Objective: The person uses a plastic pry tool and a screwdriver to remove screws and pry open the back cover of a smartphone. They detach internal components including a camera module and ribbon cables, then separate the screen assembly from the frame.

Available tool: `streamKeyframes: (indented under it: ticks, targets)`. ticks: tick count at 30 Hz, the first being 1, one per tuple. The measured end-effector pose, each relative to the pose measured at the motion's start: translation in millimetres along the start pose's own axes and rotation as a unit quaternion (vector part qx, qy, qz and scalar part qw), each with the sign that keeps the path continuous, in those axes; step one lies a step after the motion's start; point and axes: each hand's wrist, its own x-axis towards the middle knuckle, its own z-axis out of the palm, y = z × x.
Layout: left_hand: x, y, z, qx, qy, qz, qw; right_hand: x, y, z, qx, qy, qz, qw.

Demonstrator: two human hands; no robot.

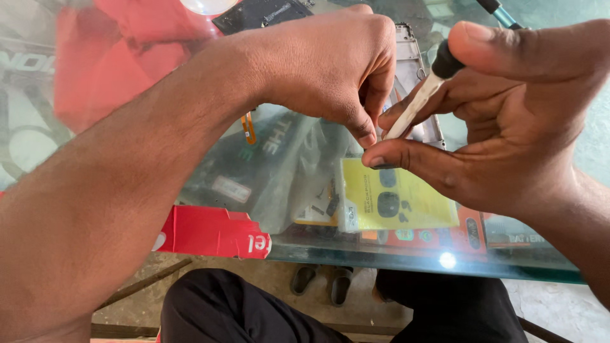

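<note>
The right hand (508,121) pinches a slim white-shafted, black-capped precision screwdriver (419,101), thumb on the cap, its tip angled down beside the silver metal phone frame (413,70) on the glass tabletop (381,257). The left hand (330,63) curls, fingertips closed together at the tip; what they grip is hidden. Steadying the tip there and turning gently from the cap seems wisest.

A packet (397,203) lies on the glass table (406,257), below both hands.

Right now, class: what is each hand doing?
Left hand: fingers pinched shut; what they grip is hidden.
Right hand: closed on the white-handled, black-capped screwdriver.
</note>
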Motion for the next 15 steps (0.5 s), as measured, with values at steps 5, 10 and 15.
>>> streamKeyframes:
  ticks: [5, 10, 15]
  targets:
    - [1, -3, 1, 0.0, 0.008, 0.007, 1.0, 18, -9, 0, 0.007, -0.058, 0.03, 0.998]
    - [-1, 2, 5, -0.021, 0.03, 0.039, 0.999, 16, -23, 19, 0.022, -0.09, 0.036, 0.995]
    - [-17, 5, -2, 0.064, 0.034, -0.011, 0.997, 7, -7, 14, 0.127, 0.058, 0.201, 0.97]
